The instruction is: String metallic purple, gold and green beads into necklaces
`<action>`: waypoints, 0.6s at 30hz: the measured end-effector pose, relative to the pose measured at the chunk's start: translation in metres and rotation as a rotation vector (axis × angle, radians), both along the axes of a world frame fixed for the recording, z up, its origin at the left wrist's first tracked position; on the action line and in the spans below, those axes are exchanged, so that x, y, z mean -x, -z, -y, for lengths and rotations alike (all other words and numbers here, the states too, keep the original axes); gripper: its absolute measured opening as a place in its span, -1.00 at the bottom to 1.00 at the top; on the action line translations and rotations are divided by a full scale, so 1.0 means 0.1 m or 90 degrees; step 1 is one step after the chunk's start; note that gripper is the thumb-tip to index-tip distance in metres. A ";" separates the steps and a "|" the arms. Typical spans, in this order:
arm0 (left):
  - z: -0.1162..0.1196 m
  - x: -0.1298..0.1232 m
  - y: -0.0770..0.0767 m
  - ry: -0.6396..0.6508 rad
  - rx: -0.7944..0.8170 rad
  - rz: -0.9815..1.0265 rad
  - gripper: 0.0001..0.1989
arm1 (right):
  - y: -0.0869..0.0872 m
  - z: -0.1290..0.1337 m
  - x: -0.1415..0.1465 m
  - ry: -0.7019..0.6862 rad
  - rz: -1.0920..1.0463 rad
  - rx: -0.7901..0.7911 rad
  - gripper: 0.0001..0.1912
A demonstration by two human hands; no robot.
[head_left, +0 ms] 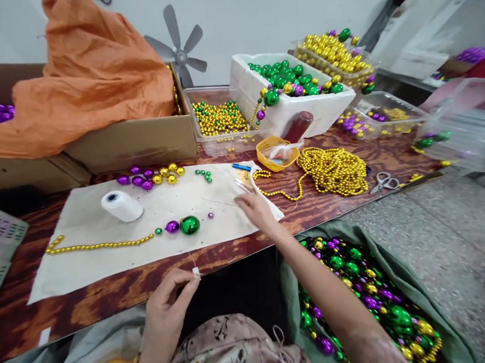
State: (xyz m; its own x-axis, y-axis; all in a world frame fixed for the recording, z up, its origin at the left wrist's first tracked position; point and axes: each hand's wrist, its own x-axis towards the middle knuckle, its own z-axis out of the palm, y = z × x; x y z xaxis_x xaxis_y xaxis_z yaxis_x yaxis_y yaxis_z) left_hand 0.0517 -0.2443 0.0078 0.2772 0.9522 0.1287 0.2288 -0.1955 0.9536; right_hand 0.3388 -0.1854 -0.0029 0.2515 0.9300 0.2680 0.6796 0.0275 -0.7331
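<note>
My left hand (167, 301) is closed at the table's front edge, thumb and finger pinching a small white piece (196, 272) with a thread rising from it. Over the right part of the white cloth (84, 213), my right hand (254, 209) is closed on a long thin needle (219, 202) that points left. Thread snips (243, 186) lie just beyond its fingers. Between the hands, a gold bead strand (102, 245) runs to a small green bead (158, 231), a purple bead (172, 227) and a big green bead (190, 225). One small purple bead (210, 215) sits apart.
A white thread spool (123, 206) and loose purple beads (138, 181) lie on the cloth. Toward the right are a yellow basket (272, 160), piled gold strands (334, 170) and scissors (385, 181). Bead boxes line the back. A green sack (435, 306) of beads stands below right.
</note>
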 end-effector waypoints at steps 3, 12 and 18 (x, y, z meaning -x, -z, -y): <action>0.05 0.10 -0.15 -0.006 -0.162 -0.081 -0.95 | 0.02 -0.51 -0.39 0.064 0.041 0.029 -0.61; 0.08 0.31 -0.41 0.039 -0.271 -0.083 -0.81 | 0.16 -0.81 -0.48 0.074 0.250 0.306 -0.91; 0.02 0.14 -0.43 0.191 -0.292 0.004 -0.74 | 0.16 -0.86 -0.64 0.091 0.354 0.427 -0.73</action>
